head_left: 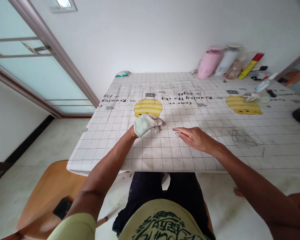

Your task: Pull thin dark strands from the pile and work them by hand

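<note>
Strand (pixel 169 126), thin and faint in the head view, spans the gap between the gloved left hand (pixel 152 124) and the bare right hand (pixel 196 138), over the checked tablecloth (pixel 130 156). It would probably handle as light, limp and easily lost, best pinched near its end with bare fingertips; the glove (pixel 141 126) seems soft, easiest to hold by its cuff. Right thumb and forefinger nearly meet, left fingers curl inward, but whether either hand grips the strand cannot be told, and its ends and material are too small to make out
</note>
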`<state>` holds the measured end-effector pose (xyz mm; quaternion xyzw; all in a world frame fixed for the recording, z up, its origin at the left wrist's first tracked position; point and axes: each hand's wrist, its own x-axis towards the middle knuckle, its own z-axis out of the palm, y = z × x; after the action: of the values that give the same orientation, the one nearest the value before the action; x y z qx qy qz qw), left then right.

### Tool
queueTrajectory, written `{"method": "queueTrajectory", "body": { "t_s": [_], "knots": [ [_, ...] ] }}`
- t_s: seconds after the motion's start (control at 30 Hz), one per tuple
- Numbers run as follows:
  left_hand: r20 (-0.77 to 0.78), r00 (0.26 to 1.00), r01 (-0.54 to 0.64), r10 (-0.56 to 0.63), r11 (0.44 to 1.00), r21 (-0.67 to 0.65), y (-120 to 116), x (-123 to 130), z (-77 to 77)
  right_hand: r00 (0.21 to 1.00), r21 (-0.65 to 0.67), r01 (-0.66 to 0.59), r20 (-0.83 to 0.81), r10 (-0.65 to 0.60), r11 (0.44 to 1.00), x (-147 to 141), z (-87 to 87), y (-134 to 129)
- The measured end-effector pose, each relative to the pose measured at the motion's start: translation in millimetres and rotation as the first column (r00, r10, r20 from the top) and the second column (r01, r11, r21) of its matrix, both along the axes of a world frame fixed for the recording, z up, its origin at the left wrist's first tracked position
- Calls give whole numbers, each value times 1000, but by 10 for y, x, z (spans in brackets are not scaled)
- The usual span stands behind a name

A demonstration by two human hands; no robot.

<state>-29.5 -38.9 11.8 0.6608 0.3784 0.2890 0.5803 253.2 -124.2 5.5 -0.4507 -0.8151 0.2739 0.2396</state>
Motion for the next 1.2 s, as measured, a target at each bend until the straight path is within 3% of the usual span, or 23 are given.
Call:
{"method": "queueTrajectory", "body": {
  "t_s": [0.13, 0.27, 0.5, 0.7, 0.8, 0.97, 1.07, 1.2],
  "knots": [
    [-27, 1000, 15, -14, 999, 36, 43, -33, -32, 978, -233, 48, -186, -93, 971, 90, 64, -31],
    [-38, 999, -24, 27, 998, 66, 87, -58, -45, 924, -258, 90, -339, -177, 962, 184, 97, -48],
    [-7, 997, -72, 73, 995, 68, 112, -86, -2, 989, -233, 63, -115, -92, 971, 161, 99, -107],
    [-81, 995, -51, 56, 997, 56, 85, -132, 56, 998, -42, -54, -33, 53, 998, 136, 67, -109],
    [-88, 996, -17, 21, 999, 38, 85, -125, 16, 996, -41, -84, 36, 86, 996, 124, 85, -110],
    [24, 999, -33, 34, 998, -49, 122, -105, -88, 997, -174, 35, -55, -46, 984, 100, 90, -131],
    [105, 994, -20, 33, 993, -117, 123, -117, -86, 973, -233, 108, -174, -150, 967, 82, 54, -148],
    [195, 973, -85, 121, 979, -186, 102, -197, -61, 928, -270, 149, -295, -229, 951, 24, 18, -168]
  ]
}}
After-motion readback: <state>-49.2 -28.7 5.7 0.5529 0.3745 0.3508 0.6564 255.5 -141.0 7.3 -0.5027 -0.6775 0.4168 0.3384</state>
